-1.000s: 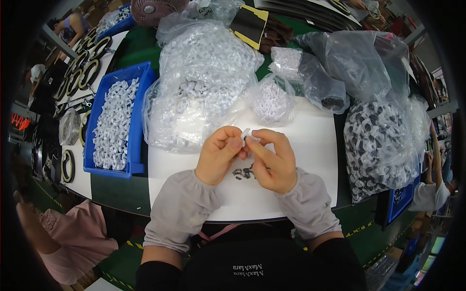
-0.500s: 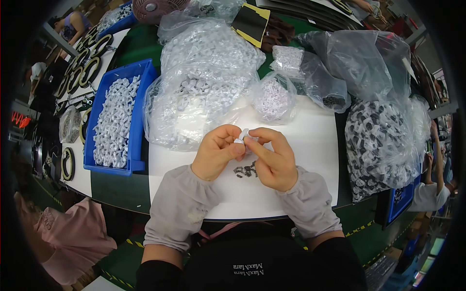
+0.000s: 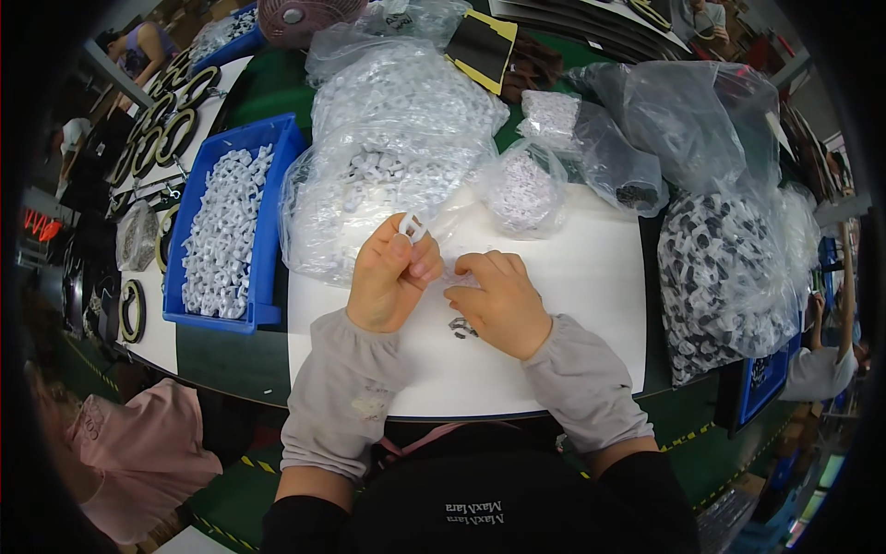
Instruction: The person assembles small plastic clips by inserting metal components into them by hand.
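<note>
My left hand (image 3: pixel 388 282) is raised over the white work sheet (image 3: pixel 572 305), pinching a small white plastic clip (image 3: pixel 412 228) with an opening in it between thumb and fingertips. Lower and to its right, my right hand (image 3: pixel 501 300) bends its fingers down at the sheet, beside a patch of tiny pale pieces (image 3: pixel 452 273). Whatever its fingertips hold is hidden. Several small dark pieces (image 3: pixel 461 327) lie on the sheet by the right hand, partly covered by it.
On the left stands a blue bin (image 3: pixel 268 249) of white plastic parts. A large clear bag (image 3: pixel 397 120) of white parts is ahead, with smaller bags of pale pieces (image 3: pixel 524 189) beside it. To the right sits a bag of black and white parts (image 3: pixel 715 277).
My hands, together at a white part before, have moved apart. The left went up and left with the white clip; the right shifted left and down toward the sheet.
</note>
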A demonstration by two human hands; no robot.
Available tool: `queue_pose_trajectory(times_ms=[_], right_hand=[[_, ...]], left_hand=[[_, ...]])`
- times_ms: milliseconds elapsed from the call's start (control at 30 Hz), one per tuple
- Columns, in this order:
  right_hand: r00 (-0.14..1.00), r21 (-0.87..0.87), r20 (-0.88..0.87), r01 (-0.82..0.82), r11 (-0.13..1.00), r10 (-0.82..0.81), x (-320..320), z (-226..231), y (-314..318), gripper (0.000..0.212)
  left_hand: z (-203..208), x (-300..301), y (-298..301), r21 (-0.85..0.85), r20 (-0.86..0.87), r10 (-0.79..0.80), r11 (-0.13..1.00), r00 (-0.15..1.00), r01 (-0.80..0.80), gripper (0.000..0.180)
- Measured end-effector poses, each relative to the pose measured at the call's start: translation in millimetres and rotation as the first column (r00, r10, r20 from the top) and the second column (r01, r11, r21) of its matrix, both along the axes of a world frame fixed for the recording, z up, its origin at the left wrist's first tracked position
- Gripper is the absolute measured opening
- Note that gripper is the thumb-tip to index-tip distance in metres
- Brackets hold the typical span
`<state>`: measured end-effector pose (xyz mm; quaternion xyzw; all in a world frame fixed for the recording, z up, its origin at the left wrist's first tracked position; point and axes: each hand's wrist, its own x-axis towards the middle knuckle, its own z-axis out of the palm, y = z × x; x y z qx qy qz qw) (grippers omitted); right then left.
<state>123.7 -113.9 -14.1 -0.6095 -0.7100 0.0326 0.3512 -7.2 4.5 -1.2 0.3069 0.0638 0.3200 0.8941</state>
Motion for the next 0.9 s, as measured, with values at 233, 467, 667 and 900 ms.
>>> queue_pose_trajectory(times_ms=[233,467,667,900], right_hand=[[0.999,-0.045,-0.047,0.015,0.999,-0.017,2,-6,5,0.007],[0.735,0.179,-0.678,0.155,0.972,0.008,5,14,-6,0.01],[0.781,0.226,-0.622,0.254,0.94,-0.061,-4,20,-11,0.012],[0.775,0.269,-0.625,0.324,0.907,-0.091,-12,10,-11,0.013]], left_hand=[[-1,1,-3,0.132,-0.08,-0.053,0.989,0.995,0.064,0.032],[-12,4,-9,0.258,-0.257,-0.119,0.948,0.959,0.186,0.024],[-15,8,-18,0.223,-0.263,-0.241,0.927,0.934,0.302,0.028],[-19,10,-25,0.2,-0.229,-0.211,0.945,0.95,0.258,0.028]])
